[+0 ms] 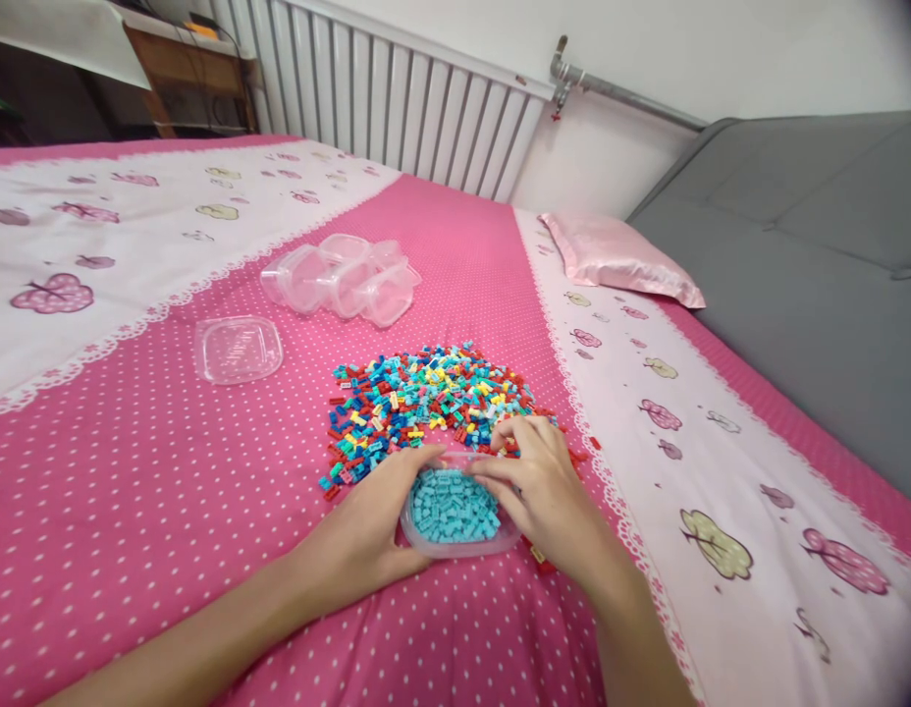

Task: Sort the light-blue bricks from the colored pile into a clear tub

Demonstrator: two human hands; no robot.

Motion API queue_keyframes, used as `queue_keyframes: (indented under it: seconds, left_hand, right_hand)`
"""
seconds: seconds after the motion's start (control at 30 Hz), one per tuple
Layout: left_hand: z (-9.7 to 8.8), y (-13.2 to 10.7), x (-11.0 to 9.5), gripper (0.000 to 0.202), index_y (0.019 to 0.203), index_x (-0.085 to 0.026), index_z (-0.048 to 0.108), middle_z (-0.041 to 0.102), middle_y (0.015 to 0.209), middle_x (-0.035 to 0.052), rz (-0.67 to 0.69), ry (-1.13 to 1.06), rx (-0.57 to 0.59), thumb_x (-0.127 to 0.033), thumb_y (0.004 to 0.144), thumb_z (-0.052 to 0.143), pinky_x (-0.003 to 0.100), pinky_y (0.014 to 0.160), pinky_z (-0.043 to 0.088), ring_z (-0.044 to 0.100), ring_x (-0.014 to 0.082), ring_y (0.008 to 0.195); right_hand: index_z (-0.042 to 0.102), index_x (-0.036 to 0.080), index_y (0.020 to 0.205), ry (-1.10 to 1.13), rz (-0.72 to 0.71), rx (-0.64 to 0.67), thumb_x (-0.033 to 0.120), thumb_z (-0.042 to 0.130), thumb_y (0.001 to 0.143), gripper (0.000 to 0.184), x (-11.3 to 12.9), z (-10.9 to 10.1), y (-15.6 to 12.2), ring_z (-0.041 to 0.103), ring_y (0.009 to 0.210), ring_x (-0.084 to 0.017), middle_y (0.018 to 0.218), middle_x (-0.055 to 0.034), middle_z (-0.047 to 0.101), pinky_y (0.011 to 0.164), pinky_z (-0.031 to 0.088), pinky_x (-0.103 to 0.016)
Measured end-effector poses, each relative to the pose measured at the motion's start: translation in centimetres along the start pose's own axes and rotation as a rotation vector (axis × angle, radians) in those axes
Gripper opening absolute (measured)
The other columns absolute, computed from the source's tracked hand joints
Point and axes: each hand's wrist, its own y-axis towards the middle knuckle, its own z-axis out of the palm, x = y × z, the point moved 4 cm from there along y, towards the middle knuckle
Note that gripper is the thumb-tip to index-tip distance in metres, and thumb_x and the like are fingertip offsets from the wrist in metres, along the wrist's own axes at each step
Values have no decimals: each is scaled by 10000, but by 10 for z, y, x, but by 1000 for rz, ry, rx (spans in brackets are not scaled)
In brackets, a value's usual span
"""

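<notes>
"On the bed (455,648), well away from the far edge by the radiator (397,98), what sits between the two hands?"

"A clear plastic tub (492,548) with rounded corners. Small light blue bricks (455,506), all of one colour, cover most of its floor."

"How is it held?"

"By the left hand (374,511), wrapped round the tub's left side, its digits parted: one along the far rim, another low at the near side."

"And the right hand (545,481)?"

"Its fingers are bent over the tub's far right corner, close to the rim. Whether they pinch a brick, I cannot tell."

"What lies past the tub?"

"A loose pile of mixed bricks (433,388), red, blue, yellow, green and light blue, spread on the pink cover. A few stray to the right, toward the bed's headboard (816,226) edge."

"Any other containers?"

"Several clear tubs (342,280) stand bunched together beyond the pile, toward the far edge. Pink shows through their walls. Just beside them, nearer and to the left, a clear square lid (239,349) lies flat, with raised marks in its middle."
</notes>
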Motion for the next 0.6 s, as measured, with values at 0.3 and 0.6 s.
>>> queue_keyframes:
  seconds: [0.3, 0.6]
  left_hand:
    - [-2, 3, -2, 730, 1435, -330, 287, 535, 1369, 76, -19, 36, -3, -282, 829, 692, 426, 1002, 509, 569, 285, 1222]
    - [1, 1, 13, 761, 1450, -324, 292, 518, 1408, 92, -45, 56, 5, -290, 806, 696, 489, 1009, 510, 553, 337, 1251]
  right_hand:
    - [740, 236, 956, 83, 183, -247, 246, 583, 958, 157, -42, -34, -8, 520, 980, -235, 959, -53, 567, 888, 414, -396]
    - [715, 216, 880, 178, 412, -140, 200, 632, 882, 85, -90, -31, -22, 616, 869, -198, 926, -33, 651, 825, 456, -332]
